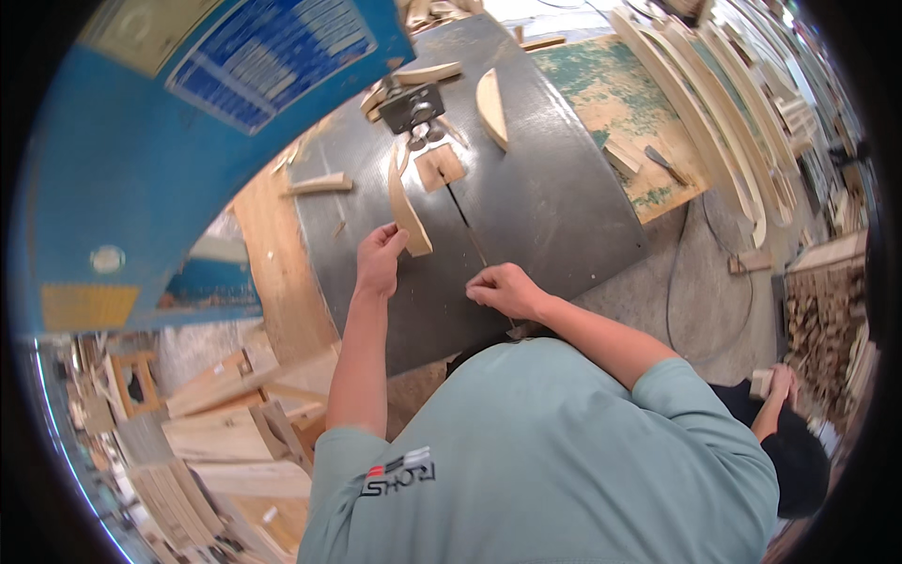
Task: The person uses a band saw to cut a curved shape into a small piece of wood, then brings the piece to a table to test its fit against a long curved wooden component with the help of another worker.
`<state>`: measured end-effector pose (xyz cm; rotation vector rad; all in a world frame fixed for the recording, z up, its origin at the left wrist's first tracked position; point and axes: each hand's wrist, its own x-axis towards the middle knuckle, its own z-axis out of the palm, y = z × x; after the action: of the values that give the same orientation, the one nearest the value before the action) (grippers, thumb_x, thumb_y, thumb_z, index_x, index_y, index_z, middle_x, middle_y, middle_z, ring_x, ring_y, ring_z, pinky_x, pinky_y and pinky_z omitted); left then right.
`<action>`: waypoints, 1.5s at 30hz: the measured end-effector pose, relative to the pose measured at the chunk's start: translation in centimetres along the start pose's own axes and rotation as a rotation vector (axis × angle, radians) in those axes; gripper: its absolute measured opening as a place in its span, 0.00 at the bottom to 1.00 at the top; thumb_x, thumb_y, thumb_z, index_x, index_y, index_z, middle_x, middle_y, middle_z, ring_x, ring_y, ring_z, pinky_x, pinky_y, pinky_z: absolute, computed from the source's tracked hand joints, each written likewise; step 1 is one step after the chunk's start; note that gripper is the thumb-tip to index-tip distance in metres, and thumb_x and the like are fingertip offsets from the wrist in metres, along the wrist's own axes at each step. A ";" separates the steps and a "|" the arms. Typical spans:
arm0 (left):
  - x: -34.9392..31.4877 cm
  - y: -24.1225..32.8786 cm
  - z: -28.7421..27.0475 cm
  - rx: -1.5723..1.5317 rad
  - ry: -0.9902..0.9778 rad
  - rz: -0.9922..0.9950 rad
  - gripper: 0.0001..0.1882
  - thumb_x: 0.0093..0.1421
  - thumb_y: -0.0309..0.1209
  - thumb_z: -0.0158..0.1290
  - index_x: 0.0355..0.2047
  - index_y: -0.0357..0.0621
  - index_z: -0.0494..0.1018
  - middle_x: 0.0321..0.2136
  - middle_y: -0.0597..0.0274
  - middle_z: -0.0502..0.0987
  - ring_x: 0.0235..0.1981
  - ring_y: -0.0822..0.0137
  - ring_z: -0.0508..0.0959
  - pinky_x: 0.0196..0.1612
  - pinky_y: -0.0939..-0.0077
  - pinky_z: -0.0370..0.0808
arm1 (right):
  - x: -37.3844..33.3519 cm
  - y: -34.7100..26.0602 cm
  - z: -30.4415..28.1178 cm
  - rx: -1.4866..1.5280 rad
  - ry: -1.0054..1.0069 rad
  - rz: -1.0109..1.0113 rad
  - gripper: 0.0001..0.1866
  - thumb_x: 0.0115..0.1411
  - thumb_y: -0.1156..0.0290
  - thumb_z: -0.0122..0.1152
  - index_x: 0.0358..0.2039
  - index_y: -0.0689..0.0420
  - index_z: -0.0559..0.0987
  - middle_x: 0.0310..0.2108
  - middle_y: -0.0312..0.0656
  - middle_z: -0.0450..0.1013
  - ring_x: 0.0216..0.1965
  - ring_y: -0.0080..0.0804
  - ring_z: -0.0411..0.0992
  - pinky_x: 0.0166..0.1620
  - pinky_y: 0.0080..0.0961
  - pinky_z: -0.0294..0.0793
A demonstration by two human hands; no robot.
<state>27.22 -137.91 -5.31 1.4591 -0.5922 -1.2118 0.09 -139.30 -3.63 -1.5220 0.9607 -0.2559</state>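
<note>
My left hand (381,256) is closed on the near end of a curved wooden piece (405,205), thumb on its edge. The piece points away from me on the dark metal machine table (554,179), its far end close to the saw's guide block (412,108). Just right of that end lies a square wooden insert (439,167), from which a narrow slot (458,204) runs toward me. My right hand (508,289) is over the table near the slot's near end, fingers curled in, with nothing visible in them.
A blue machine body (207,122) looms at upper left. Offcuts lie on the table: a curved one (491,108) and a short strip (321,184). To the right are a board with a chisel-like tool (665,164), long curved timbers (705,132) and another person's hand (782,385).
</note>
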 end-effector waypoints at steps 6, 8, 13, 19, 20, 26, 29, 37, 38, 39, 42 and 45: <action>-16.8 -2.5 -2.6 -0.348 0.063 0.051 0.13 0.66 0.24 0.55 0.50 0.33 0.75 0.44 0.61 0.80 0.44 0.71 0.78 0.51 0.76 0.73 | -5.9 0.4 0.0 -0.051 -0.340 0.050 0.14 0.63 0.66 0.64 0.43 0.63 0.84 0.35 0.43 0.82 0.36 0.29 0.78 0.44 0.28 0.78; -22.9 -3.5 -2.0 -0.479 0.111 0.088 0.12 0.68 0.24 0.53 0.50 0.35 0.75 0.44 0.61 0.81 0.43 0.71 0.79 0.51 0.75 0.74 | -6.9 1.2 1.2 -0.076 -0.420 -0.047 0.14 0.63 0.66 0.64 0.43 0.62 0.84 0.36 0.43 0.82 0.36 0.28 0.78 0.44 0.28 0.78; -36.9 -7.8 1.4 -0.492 0.405 0.201 0.14 0.67 0.24 0.54 0.52 0.34 0.75 0.45 0.61 0.81 0.45 0.72 0.79 0.53 0.73 0.74 | -9.6 1.0 5.4 -0.086 -0.670 -0.195 0.14 0.64 0.66 0.64 0.43 0.63 0.84 0.32 0.41 0.80 0.33 0.24 0.74 0.40 0.25 0.76; -51.7 -10.8 4.2 -0.112 0.783 0.147 0.12 0.66 0.24 0.56 0.49 0.35 0.77 0.43 0.66 0.80 0.44 0.73 0.77 0.50 0.74 0.73 | -15.1 -1.3 12.8 -0.114 -0.780 -0.314 0.12 0.65 0.67 0.63 0.42 0.64 0.83 0.28 0.38 0.78 0.30 0.20 0.71 0.35 0.21 0.73; -54.0 -11.6 4.3 -0.025 0.852 0.147 0.11 0.66 0.24 0.56 0.48 0.36 0.77 0.42 0.66 0.80 0.43 0.73 0.77 0.50 0.74 0.74 | -16.3 -1.5 14.4 -0.120 -0.793 -0.377 0.12 0.65 0.68 0.63 0.42 0.65 0.83 0.28 0.36 0.77 0.29 0.18 0.71 0.34 0.20 0.73; -69.4 -18.1 4.9 0.548 1.192 0.109 0.09 0.59 0.23 0.58 0.42 0.39 0.79 0.37 0.60 0.80 0.42 0.61 0.78 0.48 0.67 0.74 | -28.7 -5.4 25.9 -0.279 -0.709 -1.461 0.16 0.56 0.67 0.70 0.45 0.57 0.82 0.38 0.38 0.77 0.38 0.34 0.76 0.41 0.35 0.77; -78.3 -21.6 4.7 0.690 1.212 0.085 0.10 0.56 0.23 0.58 0.40 0.40 0.79 0.38 0.56 0.79 0.43 0.52 0.75 0.50 0.60 0.73 | -35.2 -4.2 33.8 -0.575 -1.023 -1.786 0.15 0.53 0.64 0.70 0.41 0.53 0.83 0.37 0.40 0.78 0.40 0.40 0.77 0.49 0.44 0.74; -100.4 -30.4 6.4 0.738 1.443 -0.215 0.07 0.57 0.23 0.56 0.36 0.40 0.79 0.37 0.57 0.79 0.48 0.51 0.74 0.53 0.60 0.71 | -53.3 5.1 51.6 -0.739 -1.936 -1.512 0.07 0.56 0.69 0.62 0.35 0.53 0.83 0.32 0.43 0.77 0.38 0.45 0.77 0.43 0.40 0.76; -101.9 -31.3 6.5 0.719 1.488 -0.248 0.07 0.57 0.23 0.56 0.36 0.41 0.79 0.38 0.57 0.79 0.49 0.51 0.74 0.54 0.60 0.71 | -54.8 5.8 53.3 -0.715 -1.946 -1.560 0.07 0.56 0.69 0.62 0.35 0.53 0.83 0.32 0.43 0.77 0.38 0.45 0.77 0.43 0.40 0.76; -103.4 -32.2 6.3 0.700 1.529 -0.281 0.07 0.56 0.23 0.56 0.37 0.41 0.79 0.39 0.58 0.79 0.49 0.51 0.74 0.55 0.61 0.71 | -56.4 6.5 55.1 -0.689 -1.956 -1.605 0.07 0.56 0.69 0.62 0.35 0.53 0.83 0.32 0.43 0.77 0.38 0.45 0.77 0.43 0.40 0.76; -108.3 -34.0 4.6 0.650 1.670 -0.333 0.09 0.56 0.22 0.57 0.38 0.42 0.80 0.41 0.58 0.80 0.51 0.51 0.73 0.56 0.60 0.71 | -61.3 7.0 61.1 -0.612 -2.000 -1.674 0.06 0.56 0.69 0.62 0.33 0.53 0.83 0.30 0.42 0.76 0.38 0.43 0.77 0.42 0.40 0.75; -112.3 -36.7 1.9 0.612 1.758 -0.372 0.10 0.56 0.22 0.58 0.40 0.43 0.80 0.44 0.57 0.79 0.54 0.50 0.73 0.57 0.59 0.71 | -64.9 8.3 67.3 -0.511 -2.031 -1.714 0.04 0.56 0.69 0.62 0.30 0.54 0.81 0.28 0.42 0.75 0.36 0.43 0.76 0.40 0.41 0.73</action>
<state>-23.32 -31.34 0.94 2.5037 0.6206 0.3898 0.29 -45.45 -2.21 -1.6218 -2.0398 0.4269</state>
